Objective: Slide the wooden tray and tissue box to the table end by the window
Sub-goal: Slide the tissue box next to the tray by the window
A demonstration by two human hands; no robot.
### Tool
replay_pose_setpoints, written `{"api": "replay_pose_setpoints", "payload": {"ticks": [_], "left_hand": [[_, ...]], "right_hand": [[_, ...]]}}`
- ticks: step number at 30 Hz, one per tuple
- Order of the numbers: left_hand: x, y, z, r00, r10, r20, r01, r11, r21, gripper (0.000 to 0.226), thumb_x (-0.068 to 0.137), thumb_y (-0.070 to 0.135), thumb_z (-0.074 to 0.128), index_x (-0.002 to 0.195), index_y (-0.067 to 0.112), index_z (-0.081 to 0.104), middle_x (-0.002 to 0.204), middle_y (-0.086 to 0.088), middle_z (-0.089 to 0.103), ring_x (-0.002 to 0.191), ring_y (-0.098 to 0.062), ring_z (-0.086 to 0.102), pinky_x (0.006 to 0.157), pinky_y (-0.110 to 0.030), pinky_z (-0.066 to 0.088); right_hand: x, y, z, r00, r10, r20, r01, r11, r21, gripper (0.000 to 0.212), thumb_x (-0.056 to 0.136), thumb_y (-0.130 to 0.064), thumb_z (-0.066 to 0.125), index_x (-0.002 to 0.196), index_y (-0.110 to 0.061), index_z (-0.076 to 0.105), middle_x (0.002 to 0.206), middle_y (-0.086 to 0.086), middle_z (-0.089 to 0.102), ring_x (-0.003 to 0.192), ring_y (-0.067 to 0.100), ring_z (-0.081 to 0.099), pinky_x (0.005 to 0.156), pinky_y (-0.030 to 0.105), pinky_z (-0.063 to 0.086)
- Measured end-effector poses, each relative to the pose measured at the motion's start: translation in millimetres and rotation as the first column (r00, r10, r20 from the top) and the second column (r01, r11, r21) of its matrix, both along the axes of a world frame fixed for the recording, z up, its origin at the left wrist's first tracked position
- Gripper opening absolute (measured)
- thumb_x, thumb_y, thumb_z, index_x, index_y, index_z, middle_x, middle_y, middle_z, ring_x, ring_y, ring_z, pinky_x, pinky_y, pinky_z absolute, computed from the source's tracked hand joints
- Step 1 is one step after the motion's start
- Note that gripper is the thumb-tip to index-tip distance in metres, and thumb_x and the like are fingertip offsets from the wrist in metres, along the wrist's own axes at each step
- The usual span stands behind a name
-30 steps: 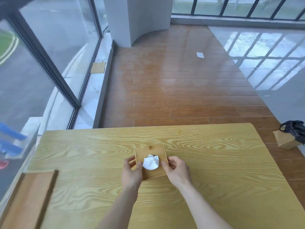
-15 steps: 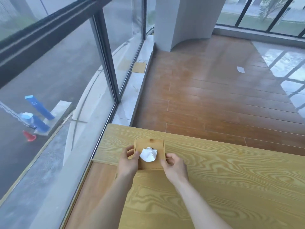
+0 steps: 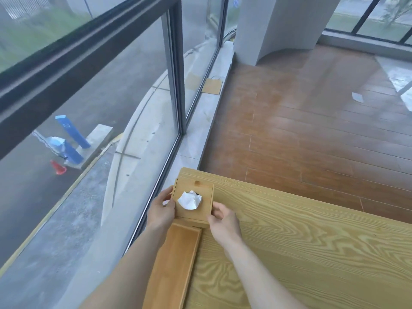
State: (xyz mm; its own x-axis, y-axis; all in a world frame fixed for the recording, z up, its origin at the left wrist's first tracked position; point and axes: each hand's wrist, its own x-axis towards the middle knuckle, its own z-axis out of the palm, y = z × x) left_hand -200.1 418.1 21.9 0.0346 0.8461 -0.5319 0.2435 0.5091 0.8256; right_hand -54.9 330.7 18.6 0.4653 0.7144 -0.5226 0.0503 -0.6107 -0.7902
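Observation:
A square wooden tissue box (image 3: 201, 209) with a white tissue (image 3: 189, 200) poking from its round hole sits at the table's far left corner, beside the window. My left hand (image 3: 161, 211) grips its left side and my right hand (image 3: 223, 221) grips its right front corner. A long wooden tray (image 3: 176, 266) lies along the table's window edge, just in front of the box and touching it. My left forearm covers part of the tray's left side.
The light wooden table (image 3: 301, 253) stretches right and toward me. Tall window glass (image 3: 111, 108) with a dark frame runs along the left. Beyond the table is brown wooden floor (image 3: 312, 130) with a white pillar (image 3: 274, 25).
Both hands have carried the tissue box leftward across the table to the corner by the window. It now rests against the far end of the tray.

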Motion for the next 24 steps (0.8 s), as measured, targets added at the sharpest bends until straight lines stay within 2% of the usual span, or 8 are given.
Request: {"api": "replay_pose_setpoints", "payload": {"ticks": [6,10,12,14,16,19,22,24], "left_hand": [[-9.5,17.6,-11.4,0.998,-0.04,0.042,0.041,0.999,-0.034,0.054,0.092,-0.001,0.041,0.133,0.029,0.06,0.12,0.006,0.069,0.108,-0.014,0.066,0.083,-0.029,0.052],[-8.9,19.4,-13.7,0.995,-0.073,0.063,0.073,0.997,-0.006,0.05,0.093,0.0,0.045,0.133,0.027,0.058,0.12,0.009,0.066,0.114,-0.008,0.059,0.086,-0.029,0.05],[-9.8,19.2,-14.2,0.995,-0.091,0.049,0.09,0.996,0.022,0.048,0.095,0.002,0.045,0.133,0.028,0.056,0.116,0.015,0.064,0.115,-0.008,0.058,0.086,-0.028,0.048],[-11.0,19.4,-16.1,0.992,-0.125,0.027,0.124,0.991,0.046,0.051,0.095,0.003,0.046,0.138,0.029,0.052,0.124,0.014,0.062,0.118,-0.009,0.056,0.087,-0.025,0.045],[-12.8,17.8,-18.4,0.987,-0.163,-0.002,0.163,0.984,0.077,0.06,0.091,0.003,0.055,0.144,0.028,0.045,0.135,0.013,0.056,0.119,-0.002,0.053,0.086,-0.019,0.044],[-14.0,15.1,-20.8,0.975,-0.212,-0.073,0.22,0.968,0.122,0.069,0.084,0.0,0.064,0.145,0.024,0.043,0.132,0.012,0.054,0.116,0.003,0.053,0.08,-0.01,0.039],[-12.9,16.3,-23.0,0.97,-0.211,-0.122,0.227,0.964,0.137,0.064,0.085,0.001,0.065,0.143,0.022,0.046,0.121,0.01,0.057,0.085,0.027,0.053,0.073,-0.01,0.038],[-10.8,19.7,-23.3,0.97,-0.204,-0.135,0.223,0.964,0.142,0.063,0.086,0.002,0.066,0.142,0.022,0.046,0.121,0.007,0.058,0.074,0.03,0.05,0.072,-0.011,0.038]], "right_hand": [[-13.9,14.1,-10.4,1.0,0.018,-0.016,-0.018,1.0,-0.009,0.049,0.093,-0.012,0.062,0.141,-0.022,0.055,0.126,-0.002,0.069,0.108,0.004,0.065,0.101,0.026,0.05],[-14.0,15.8,-11.6,0.999,0.034,-0.032,-0.034,0.999,-0.003,0.049,0.096,-0.003,0.059,0.14,-0.022,0.054,0.106,-0.017,0.064,0.082,-0.02,0.06,0.074,0.003,0.046],[-13.1,17.3,-12.0,0.999,0.028,-0.023,-0.028,1.0,-0.011,0.051,0.096,-0.004,0.06,0.143,-0.022,0.051,0.116,-0.01,0.065,0.082,-0.019,0.058,0.072,0.002,0.045],[-14.5,18.4,-8.5,0.999,0.031,0.014,-0.031,0.999,-0.008,0.056,0.094,-0.009,0.065,0.146,-0.023,0.048,0.127,-0.003,0.063,0.085,-0.014,0.059,0.079,0.006,0.046],[-17.0,17.3,-8.2,0.987,0.068,0.147,-0.067,0.998,-0.011,0.062,0.09,-0.017,0.072,0.146,-0.027,0.048,0.118,-0.009,0.064,0.09,-0.002,0.063,0.089,0.018,0.05],[-22.8,15.9,-12.2,0.908,0.143,0.394,-0.138,0.99,-0.041,0.065,0.083,-0.026,0.078,0.142,-0.033,0.051,0.114,-0.015,0.067,0.097,0.011,0.067,0.092,0.035,0.055],[-25.8,17.5,-16.1,0.847,0.169,0.504,-0.167,0.985,-0.05,0.059,0.085,-0.026,0.077,0.14,-0.031,0.055,0.121,-0.008,0.07,0.105,0.013,0.067,0.094,0.036,0.055],[-25.2,21.2,-14.4,0.832,0.167,0.529,-0.172,0.984,-0.04,0.057,0.086,-0.025,0.076,0.14,-0.029,0.057,0.121,-0.006,0.072,0.106,0.015,0.068,0.094,0.036,0.055]]}}
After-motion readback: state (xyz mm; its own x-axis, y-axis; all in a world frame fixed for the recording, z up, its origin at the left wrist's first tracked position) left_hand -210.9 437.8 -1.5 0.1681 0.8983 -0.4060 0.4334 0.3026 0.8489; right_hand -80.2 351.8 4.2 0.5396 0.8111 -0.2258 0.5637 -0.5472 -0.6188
